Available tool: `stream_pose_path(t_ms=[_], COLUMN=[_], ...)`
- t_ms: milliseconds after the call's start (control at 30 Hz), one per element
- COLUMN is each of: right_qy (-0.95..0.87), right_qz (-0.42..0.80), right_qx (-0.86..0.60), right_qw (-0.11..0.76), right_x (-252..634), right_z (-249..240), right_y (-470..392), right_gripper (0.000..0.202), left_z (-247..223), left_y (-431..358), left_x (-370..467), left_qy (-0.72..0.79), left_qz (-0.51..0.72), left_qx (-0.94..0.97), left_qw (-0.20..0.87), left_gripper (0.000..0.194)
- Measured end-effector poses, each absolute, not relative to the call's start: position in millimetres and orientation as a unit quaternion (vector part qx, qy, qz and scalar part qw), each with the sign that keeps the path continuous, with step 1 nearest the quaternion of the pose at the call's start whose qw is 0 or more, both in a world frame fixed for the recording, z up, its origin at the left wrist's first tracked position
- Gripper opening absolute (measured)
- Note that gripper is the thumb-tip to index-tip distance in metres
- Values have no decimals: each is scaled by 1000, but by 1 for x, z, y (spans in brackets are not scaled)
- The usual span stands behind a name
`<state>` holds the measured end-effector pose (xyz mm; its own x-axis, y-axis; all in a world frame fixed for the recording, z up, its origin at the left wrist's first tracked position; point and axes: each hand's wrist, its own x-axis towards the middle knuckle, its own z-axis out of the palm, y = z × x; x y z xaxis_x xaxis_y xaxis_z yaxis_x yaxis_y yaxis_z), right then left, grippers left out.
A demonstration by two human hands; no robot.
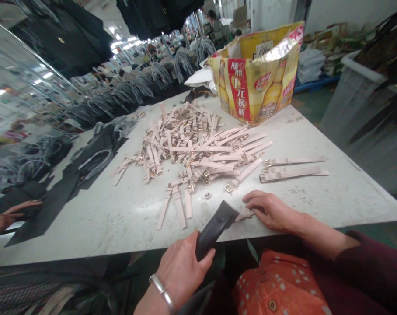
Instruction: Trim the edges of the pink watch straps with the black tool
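My left hand (182, 267), with a silver bracelet at the wrist, is closed around a dark grey, flat-ended piece (216, 225) with a small round stud. I cannot make out its exact kind. Its wide end points up and right, over the table's near edge. Beside that end, my right hand (273, 211) has its fingers bent onto a pale pink buckle strap (244, 215), partly hidden by the fingers and the dark piece. Beyond both hands lies a heap of pale pink straps with gold buckles (192, 144). Two more straps (293, 168) lie side by side on the right.
A yellow beer carton (257, 83) stands at the table's (343, 192) far right. Black panels and bundled handles (70, 183) cover the left side, where another person's hand (15, 214) rests. A large pale bin (346, 100) stands off the right edge.
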<state>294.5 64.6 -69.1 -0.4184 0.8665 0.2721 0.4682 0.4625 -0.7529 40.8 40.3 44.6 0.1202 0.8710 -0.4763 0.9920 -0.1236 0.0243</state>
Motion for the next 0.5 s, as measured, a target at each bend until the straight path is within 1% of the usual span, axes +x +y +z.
stream_pose_path(t_ms=[167,367,500], right_qy=[-782,-782,-781], right_qz=[301,320,324], right_qx=[-426,-415,-411], right_qw=[341,338,342], right_x=[294,294,295], right_z=[-71,-63,-62], right_y=[65,65,66], right_gripper=[26,27,27], left_z=[45,43,43], left_y=[30,41,42], left_x=[45,75,74], left_qy=[609,597,596], left_qz=[-224,-223,-215], left_qx=[746,759,762], left_qw=[150,134,134], left_gripper=[25,25,25])
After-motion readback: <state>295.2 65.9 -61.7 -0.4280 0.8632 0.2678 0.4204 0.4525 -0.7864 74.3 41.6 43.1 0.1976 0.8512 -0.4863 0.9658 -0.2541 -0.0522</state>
